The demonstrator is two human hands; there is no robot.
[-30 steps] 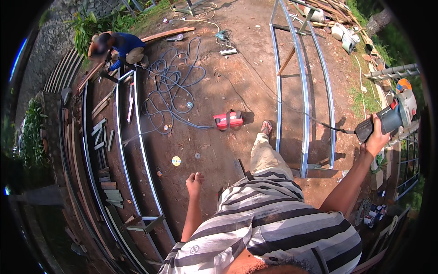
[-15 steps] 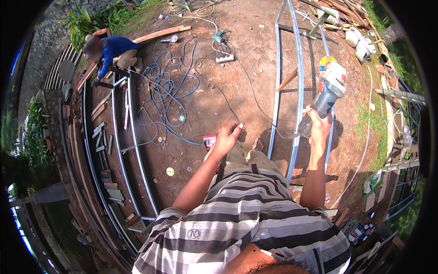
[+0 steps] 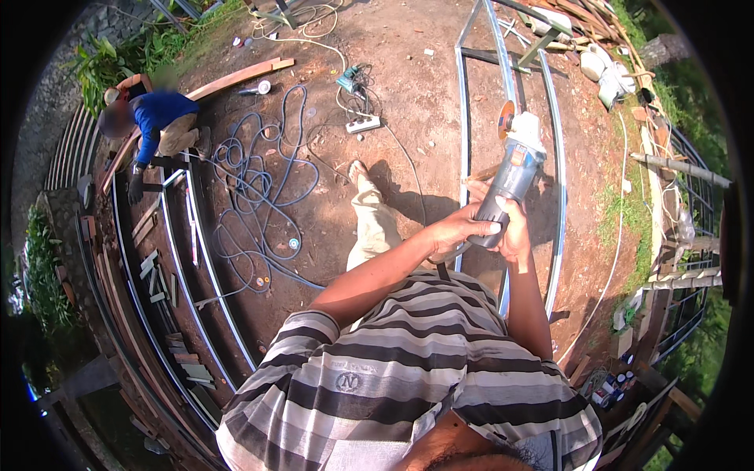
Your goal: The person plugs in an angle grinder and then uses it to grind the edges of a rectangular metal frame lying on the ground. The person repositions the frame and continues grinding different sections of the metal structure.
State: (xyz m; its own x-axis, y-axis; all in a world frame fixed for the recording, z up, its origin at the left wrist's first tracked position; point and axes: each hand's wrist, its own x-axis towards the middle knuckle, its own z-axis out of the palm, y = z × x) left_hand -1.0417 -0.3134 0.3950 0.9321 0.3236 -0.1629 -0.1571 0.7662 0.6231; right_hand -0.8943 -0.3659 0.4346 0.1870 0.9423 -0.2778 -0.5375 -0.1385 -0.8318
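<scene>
An angle grinder (image 3: 517, 174) with a dark grey body, a pale head and an orange disc (image 3: 506, 120) is tilted up in front of me, over the metal frame (image 3: 558, 196) on the right. My left hand (image 3: 463, 229) is closed on the rear of its body, thumb along the near end. From the other side my right hand (image 3: 514, 233) grips the same rear part. Some of the fingers are hidden behind the tool. I cannot tell whether the disc turns.
On the left, a person in blue (image 3: 163, 118) crouches by another metal frame (image 3: 181, 267); someone else is partly hidden behind. Tangled blue-grey hose (image 3: 259, 184) lies on the dirt. Beyond are a power strip (image 3: 363, 124), a teal power tool (image 3: 351, 81) and trailing cords. Boards line the left.
My left hand has moved right and closed on the grinder's rear. The grinder has shifted left and nearer to me. One leg now reaches forward, and my view has shifted right.
</scene>
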